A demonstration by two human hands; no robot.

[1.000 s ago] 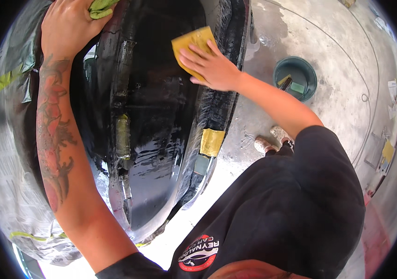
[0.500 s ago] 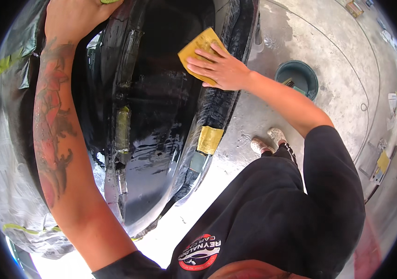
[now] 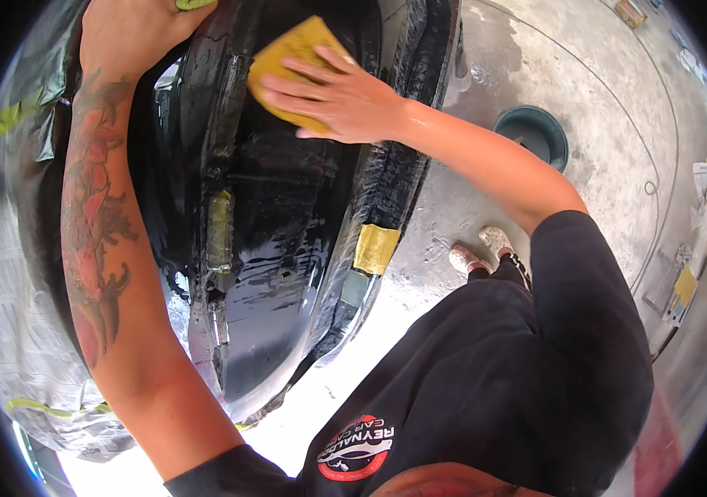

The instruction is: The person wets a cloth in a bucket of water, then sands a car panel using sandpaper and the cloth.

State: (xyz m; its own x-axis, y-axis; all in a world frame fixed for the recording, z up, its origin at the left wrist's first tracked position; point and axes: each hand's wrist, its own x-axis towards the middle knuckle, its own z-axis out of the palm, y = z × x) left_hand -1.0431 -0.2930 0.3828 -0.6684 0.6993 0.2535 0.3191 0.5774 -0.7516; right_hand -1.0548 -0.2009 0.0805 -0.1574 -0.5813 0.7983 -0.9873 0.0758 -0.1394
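My right hand (image 3: 328,95) presses a yellow sheet of sandpaper (image 3: 304,41) flat against a wet, glossy black car body panel (image 3: 279,174), its fingers spread over the sheet. At the top left, my left hand (image 3: 134,33) curls by the black bodywork, its fingertips partly cut off by the picture's edge. A green textured piece (image 3: 194,4) shows at its fingers; its kind is too little visible to name. A second, smaller yellow sandpaper piece (image 3: 376,248) lies on the panel's right edge, below my right forearm.
A dark green bucket (image 3: 535,137) stands on the concrete floor (image 3: 593,199) to the right. Thin plastic sheeting (image 3: 18,290) covers the bodywork at the left. A taped strip (image 3: 220,232) sits along the panel's ridge. A thin hose or cable (image 3: 647,157) curves across the floor.
My right hand has slid the sandpaper left and slightly farther up, from near the panel's right edge toward its middle. My left hand has stayed in place.
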